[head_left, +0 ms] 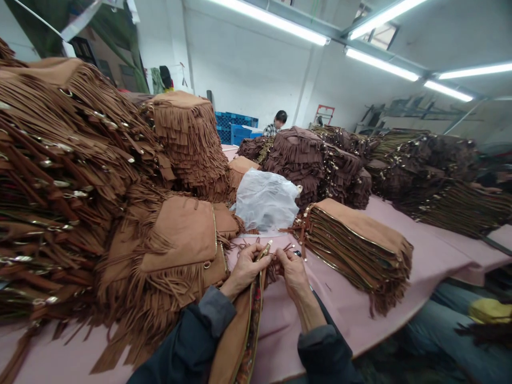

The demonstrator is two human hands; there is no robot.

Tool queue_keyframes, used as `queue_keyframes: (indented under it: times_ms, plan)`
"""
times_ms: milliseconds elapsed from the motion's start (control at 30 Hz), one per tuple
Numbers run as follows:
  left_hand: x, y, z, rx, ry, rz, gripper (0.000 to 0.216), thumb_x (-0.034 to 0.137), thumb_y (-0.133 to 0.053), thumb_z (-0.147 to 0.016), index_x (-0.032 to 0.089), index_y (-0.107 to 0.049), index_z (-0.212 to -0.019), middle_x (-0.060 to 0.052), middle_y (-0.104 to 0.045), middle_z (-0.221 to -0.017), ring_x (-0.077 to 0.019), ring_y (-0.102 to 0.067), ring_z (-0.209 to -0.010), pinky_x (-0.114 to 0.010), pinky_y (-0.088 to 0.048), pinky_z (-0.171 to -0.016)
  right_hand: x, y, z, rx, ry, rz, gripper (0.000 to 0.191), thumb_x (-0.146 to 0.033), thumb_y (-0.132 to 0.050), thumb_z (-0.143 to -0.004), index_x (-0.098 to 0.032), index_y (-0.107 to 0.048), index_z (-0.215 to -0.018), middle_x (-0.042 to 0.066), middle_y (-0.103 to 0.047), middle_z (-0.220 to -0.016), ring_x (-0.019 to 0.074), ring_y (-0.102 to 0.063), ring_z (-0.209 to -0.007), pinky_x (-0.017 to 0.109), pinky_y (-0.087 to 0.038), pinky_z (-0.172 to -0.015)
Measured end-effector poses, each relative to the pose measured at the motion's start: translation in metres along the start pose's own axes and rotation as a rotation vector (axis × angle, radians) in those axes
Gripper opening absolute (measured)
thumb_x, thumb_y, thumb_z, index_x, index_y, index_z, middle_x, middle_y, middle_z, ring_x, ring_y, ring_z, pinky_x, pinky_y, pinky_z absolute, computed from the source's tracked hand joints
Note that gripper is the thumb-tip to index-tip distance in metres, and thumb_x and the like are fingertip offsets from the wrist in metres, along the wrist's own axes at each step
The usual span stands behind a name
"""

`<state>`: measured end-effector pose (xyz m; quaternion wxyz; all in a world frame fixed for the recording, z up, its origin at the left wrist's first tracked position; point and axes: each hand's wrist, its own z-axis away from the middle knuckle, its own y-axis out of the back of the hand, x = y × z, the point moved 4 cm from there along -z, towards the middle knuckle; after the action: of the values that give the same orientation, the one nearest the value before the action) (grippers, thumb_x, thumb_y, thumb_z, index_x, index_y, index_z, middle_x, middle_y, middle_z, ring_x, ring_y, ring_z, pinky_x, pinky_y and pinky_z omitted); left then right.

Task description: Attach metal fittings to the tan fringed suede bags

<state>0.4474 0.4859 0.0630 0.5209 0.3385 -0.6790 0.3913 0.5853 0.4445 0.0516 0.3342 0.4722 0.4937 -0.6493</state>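
My left hand is closed on the top end of a tan zippered bag, beside the metal zip end. The bag's zip is partly open, and a patterned lining shows inside as it hangs toward me. Close by on the right, my right hand pinches with thumb and fingertips near the same end. Thin brown strips show around those fingertips, but what exactly is between them is too small to make out. A dark, slim object, partly hidden, lies behind and under my right hand.
Fringed tan bags lie at left, below tall piles. A neat stack of zippered bags stands right, a crumpled plastic bag ahead. Dark brown piles stand behind on the pink-covered table. A person is beyond.
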Motion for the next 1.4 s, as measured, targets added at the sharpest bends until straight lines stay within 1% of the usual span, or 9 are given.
queue_keyframes:
  times_ms: [167, 367, 500, 600, 700, 867, 1067, 1267, 1400]
  plan:
    - [0.000, -0.001, 0.000, -0.015, 0.008, 0.020, 0.032, 0.038, -0.074, -0.079, 0.014, -0.060, -0.095, 0.000, -0.066, -0.080, -0.0113, -0.060, -0.067, -0.022, -0.048, -0.065, -0.005, -0.003, 0.003, -0.094, 0.026, -0.016, 0.040, -0.053, -0.077, -0.077, -0.016, -0.066, -0.086, -0.002, -0.058, -0.062, 0.0103, -0.049, -0.047, 0.022, -0.043, -0.043]
    - [0.021, -0.007, 0.008, -0.025, -0.066, -0.128, 0.027, 0.038, -0.066, -0.086, 0.013, -0.066, -0.097, -0.003, -0.067, -0.084, -0.0125, -0.061, -0.071, -0.021, -0.049, -0.065, -0.017, 0.004, 0.004, 0.024, 0.231, 0.026, 0.032, -0.047, -0.074, -0.082, -0.017, -0.067, -0.091, 0.000, -0.064, -0.074, 0.0115, -0.055, -0.061, 0.023, -0.049, -0.057]
    - [0.025, -0.013, 0.012, -0.021, -0.076, -0.156, 0.030, 0.042, -0.060, -0.090, 0.014, -0.066, -0.099, -0.003, -0.067, -0.079, -0.0111, -0.060, -0.061, -0.021, -0.049, -0.056, -0.018, 0.003, 0.006, 0.018, 0.263, 0.096, 0.035, -0.048, -0.072, -0.084, -0.016, -0.069, -0.096, 0.004, -0.067, -0.083, 0.0151, -0.060, -0.068, 0.026, -0.053, -0.063]
    - [0.023, -0.014, 0.011, -0.006, -0.094, -0.147, 0.030, 0.042, -0.061, -0.089, 0.015, -0.067, -0.102, -0.004, -0.068, -0.081, -0.0126, -0.064, -0.065, -0.023, -0.052, -0.060, -0.021, 0.003, 0.008, 0.031, 0.279, 0.135, 0.035, -0.049, -0.071, -0.084, -0.017, -0.070, -0.097, 0.005, -0.070, -0.089, 0.0171, -0.063, -0.074, 0.027, -0.054, -0.067]
    - [0.022, -0.014, 0.011, -0.013, -0.112, -0.138, 0.032, 0.041, -0.059, -0.091, 0.014, -0.067, -0.106, -0.007, -0.070, -0.088, -0.0141, -0.066, -0.069, -0.025, -0.055, -0.062, -0.025, 0.002, 0.010, 0.030, 0.303, 0.161, 0.035, -0.050, -0.070, -0.085, -0.018, -0.070, -0.097, 0.005, -0.070, -0.086, 0.0170, -0.062, -0.073, 0.028, -0.053, -0.067]
    - [0.019, -0.015, 0.012, -0.032, -0.080, -0.144, 0.035, 0.043, -0.055, -0.093, 0.013, -0.064, -0.109, -0.004, -0.068, -0.077, -0.0131, -0.063, -0.059, -0.024, -0.053, -0.055, -0.029, 0.000, 0.012, 0.055, 0.352, 0.195, 0.033, -0.050, -0.070, -0.085, -0.018, -0.070, -0.095, 0.003, -0.069, -0.083, 0.0159, -0.061, -0.072, 0.028, -0.052, -0.069]
    - [0.021, -0.014, 0.012, 0.044, -0.157, -0.352, 0.025, 0.036, -0.057, -0.092, 0.016, -0.068, -0.102, -0.004, -0.071, -0.083, -0.0152, -0.064, -0.072, -0.023, -0.048, -0.066, -0.025, 0.002, 0.009, 0.057, 0.344, 0.237, 0.033, -0.049, -0.067, -0.088, -0.017, -0.070, -0.097, 0.004, -0.069, -0.084, 0.0163, -0.061, -0.071, 0.028, -0.052, -0.068]
    - [0.023, -0.011, 0.013, 0.108, -0.204, -0.544, 0.019, 0.033, -0.057, -0.090, 0.020, -0.069, -0.084, -0.002, -0.068, -0.074, -0.0153, -0.059, -0.065, -0.023, -0.041, -0.063, -0.021, 0.002, 0.008, 0.044, 0.327, 0.272, 0.036, -0.052, -0.069, -0.085, -0.018, -0.072, -0.096, 0.005, -0.071, -0.086, 0.0174, -0.061, -0.073, 0.029, -0.051, -0.070]
    - [0.022, -0.008, 0.014, 0.118, -0.200, -0.556, 0.020, 0.033, -0.056, -0.090, 0.021, -0.070, -0.082, -0.002, -0.066, -0.072, -0.0163, -0.057, -0.066, -0.024, -0.040, -0.063, -0.022, -0.002, 0.012, -0.016, 0.330, 0.336, 0.031, -0.049, -0.066, -0.088, -0.019, -0.072, -0.096, 0.005, -0.071, -0.088, 0.0187, -0.062, -0.077, 0.030, -0.051, -0.074]
